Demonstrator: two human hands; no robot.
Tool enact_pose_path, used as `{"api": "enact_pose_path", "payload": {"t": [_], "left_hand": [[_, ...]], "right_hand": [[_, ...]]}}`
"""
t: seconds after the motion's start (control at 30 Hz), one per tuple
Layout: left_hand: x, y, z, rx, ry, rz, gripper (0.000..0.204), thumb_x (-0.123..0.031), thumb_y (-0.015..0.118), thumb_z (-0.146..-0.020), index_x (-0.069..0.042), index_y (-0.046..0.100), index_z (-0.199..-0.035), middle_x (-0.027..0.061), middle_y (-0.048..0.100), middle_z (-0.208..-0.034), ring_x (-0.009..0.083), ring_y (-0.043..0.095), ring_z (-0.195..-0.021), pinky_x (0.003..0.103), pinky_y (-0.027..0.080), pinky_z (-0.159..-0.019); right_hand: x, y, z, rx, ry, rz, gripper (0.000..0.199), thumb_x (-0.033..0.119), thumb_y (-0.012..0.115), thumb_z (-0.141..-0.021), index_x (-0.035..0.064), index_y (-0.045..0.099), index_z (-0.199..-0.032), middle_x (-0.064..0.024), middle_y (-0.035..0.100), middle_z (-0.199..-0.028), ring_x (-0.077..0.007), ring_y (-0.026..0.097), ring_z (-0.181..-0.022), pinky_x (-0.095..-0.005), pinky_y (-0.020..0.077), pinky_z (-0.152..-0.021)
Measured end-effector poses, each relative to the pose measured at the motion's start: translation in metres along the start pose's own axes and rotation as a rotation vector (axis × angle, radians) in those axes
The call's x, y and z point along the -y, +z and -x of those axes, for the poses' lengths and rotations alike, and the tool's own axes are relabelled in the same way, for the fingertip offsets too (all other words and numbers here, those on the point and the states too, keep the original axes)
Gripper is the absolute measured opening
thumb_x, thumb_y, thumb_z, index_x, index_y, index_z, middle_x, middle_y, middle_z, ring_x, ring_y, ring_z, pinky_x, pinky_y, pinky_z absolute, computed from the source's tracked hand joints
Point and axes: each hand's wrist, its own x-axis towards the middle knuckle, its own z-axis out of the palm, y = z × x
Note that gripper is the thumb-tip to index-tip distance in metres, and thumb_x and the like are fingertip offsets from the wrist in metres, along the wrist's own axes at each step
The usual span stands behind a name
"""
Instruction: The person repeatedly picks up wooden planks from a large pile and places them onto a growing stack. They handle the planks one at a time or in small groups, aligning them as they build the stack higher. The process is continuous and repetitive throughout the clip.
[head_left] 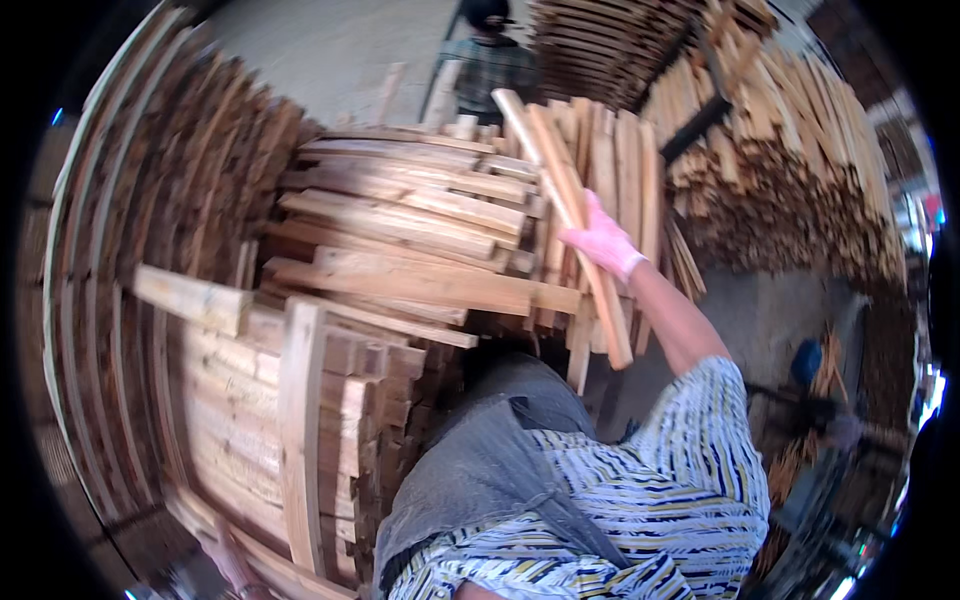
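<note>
My right hand (pixel 605 238), in a pink glove, is closed round wooden slats (pixel 600 305), apparently two side by side. They slant above a row of loose boards (pixel 627 170). Low at the left edge of the view, my left hand (pixel 228 562) is beside a long wooden strip (pixel 270 567) along the near edge of a board stack (pixel 225 400). Blur hides its fingers, so its grip does not show. On that stack lie an upright-pointing plank (pixel 301 430) and a short crosswise board (pixel 192 298).
Ahead of me is a pile of crosswise boards (pixel 400 215). A tall stack of boards (pixel 130 230) rises on the left. More bundled slats (pixel 790 140) stand at the right behind a dark metal bar (pixel 697 128). A person in a plaid shirt (pixel 495 68) is at the far side.
</note>
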Motion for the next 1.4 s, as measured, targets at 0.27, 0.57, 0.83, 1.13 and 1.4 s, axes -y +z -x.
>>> {"api": "enact_pose_path", "payload": {"t": [0.27, 0.57, 0.83, 1.13, 1.4], "left_hand": [[-0.017, 0.0, 0.027, -0.135, -0.079, -0.289, 0.104, -0.057, 0.073, -0.08, 0.005, 0.031, -0.151, 0.0256, 0.034, -0.155, 0.0349, 0.038, -0.141, 0.04, 0.033, -0.115], [-0.05, 0.005, 0.035, -0.097, -0.123, -0.354, 0.092, -0.065, 0.052, -0.09, 0.004, 0.034, -0.148, 0.0323, 0.038, -0.149, 0.045, 0.037, -0.139, 0.048, 0.03, -0.116], [0.007, -0.022, 0.051, -0.093, -0.024, -0.051, 0.094, -0.058, 0.053, -0.092, 0.003, 0.018, -0.154, 0.0303, 0.028, -0.155, 0.04, 0.032, -0.145, 0.043, 0.028, -0.118], [0.003, -0.034, 0.072, 0.045, -0.271, 0.627, 0.083, -0.035, 0.078, -0.086, -0.001, 0.035, -0.148, 0.0198, 0.06, -0.13, 0.0263, 0.063, -0.111, 0.041, 0.054, -0.092], [0.005, -0.032, 0.055, 0.068, -0.188, 0.583, 0.074, -0.037, 0.08, -0.084, 0.002, 0.046, -0.137, 0.0169, 0.065, -0.121, 0.0225, 0.068, -0.093, 0.036, 0.058, -0.078]], "right_hand": [[0.116, -0.001, 0.049, 0.224, -0.319, -0.422, 0.098, 0.02, 0.074, -0.083, 0.0025, 0.014, -0.158, -0.0173, 0.06, -0.125, -0.021, 0.062, -0.104, -0.0332, 0.0507, -0.092], [0.345, 0.03, 0.181, 0.916, -0.781, -0.264, 0.101, 0.029, 0.075, -0.082, 0.0071, 0.013, -0.159, -0.0152, 0.051, -0.13, -0.0159, 0.06, -0.089, -0.0307, 0.0532, -0.078], [0.427, 0.186, 0.262, 1.11, -0.844, 0.081, 0.102, 0.033, 0.07, -0.085, 0.0054, 0.006, -0.159, -0.0209, 0.063, -0.111, -0.0258, 0.066, -0.089, -0.038, 0.0542, -0.083], [0.433, 0.264, 0.303, 0.937, -1.104, 0.398, 0.101, 0.033, 0.069, -0.085, 0.0055, 0.006, -0.159, -0.0289, 0.061, -0.123, -0.0337, 0.065, -0.105, -0.0394, 0.0537, -0.09], [0.409, 0.336, 0.388, 0.763, -1.063, 0.492, 0.098, 0.035, 0.063, -0.089, 0.0049, -0.001, -0.158, -0.0381, 0.032, -0.149, -0.0488, 0.049, -0.129, -0.0476, 0.0418, -0.109]]}}
